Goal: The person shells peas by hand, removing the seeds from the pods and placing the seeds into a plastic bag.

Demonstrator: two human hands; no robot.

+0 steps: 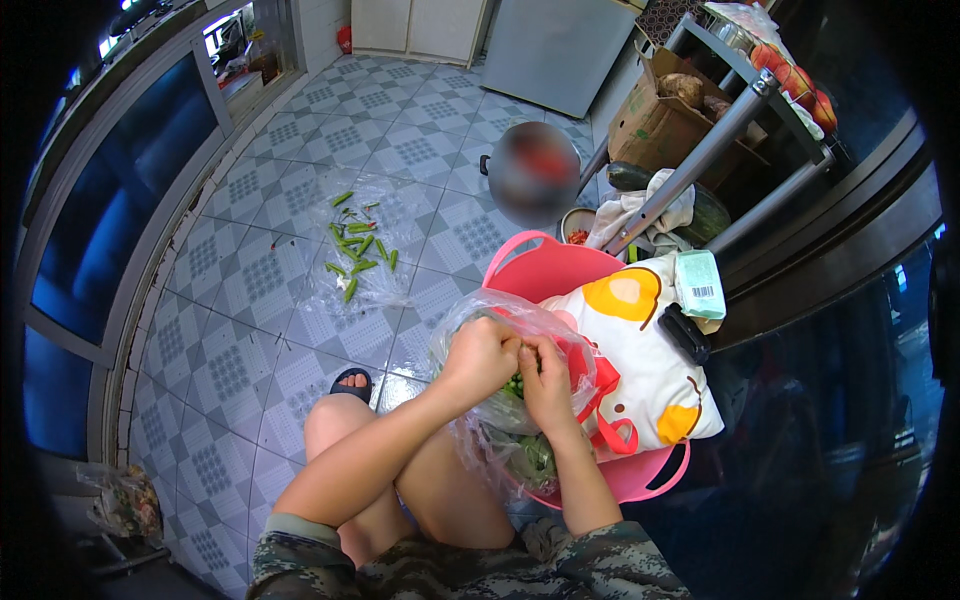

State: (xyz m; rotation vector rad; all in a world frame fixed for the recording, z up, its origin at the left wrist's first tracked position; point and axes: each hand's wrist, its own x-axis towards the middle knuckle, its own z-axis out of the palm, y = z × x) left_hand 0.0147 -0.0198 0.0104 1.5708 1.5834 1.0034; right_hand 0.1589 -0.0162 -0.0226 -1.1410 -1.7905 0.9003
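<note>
Above an open clear plastic bag (469,311), my left hand (484,356) and my right hand (551,379) meet at the fingertips. Both have their fingers curled in; whatever is pinched between them is too small and covered to make out. Small round green pieces (514,386) show inside the bag just below my fingers. Leafy greens (534,459) in thin plastic lie lower down, beside my right wrist. The bag rests at the near side of a pink plastic tub (551,266), against my thigh.
A white patterned cushion (637,360) tops the tub, with a tissue pack (699,281) and a black case (684,334) on it. Several green pods (364,244) lie on plastic sheeting on the tiled floor. A blurred pot (534,176) stands near a metal rack (697,150).
</note>
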